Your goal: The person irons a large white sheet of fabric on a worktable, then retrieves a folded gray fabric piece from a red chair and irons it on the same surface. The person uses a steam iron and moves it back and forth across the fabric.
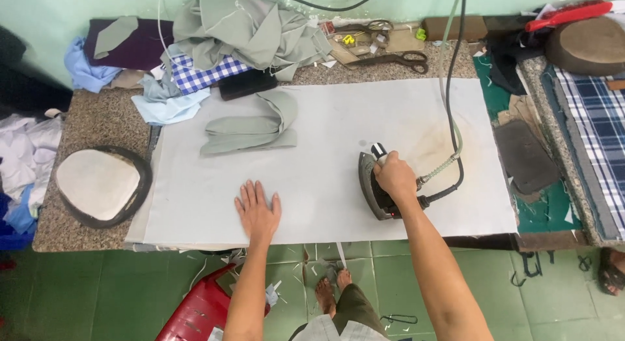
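Note:
My right hand (395, 177) grips the handle of a dark steam iron (374, 191), which rests on the pale grey pressing cloth (325, 119) that covers the table. A hose and a black cord (449, 152) run from the iron up out of view. My left hand (258, 211) lies flat and open on the cloth near the front edge, holding nothing. A folded grey-green fabric strip (250, 129) lies on the cloth beyond my left hand, apart from both hands.
A heap of grey-green fabric (254, 28), checked cloth (198, 74) and scissors (394, 59) lie at the table's back. An oval pressing pad (97, 183) sits at left. A red stool (202, 308) stands on the green tiled floor by my feet. A plaid bench (599, 126) is at right.

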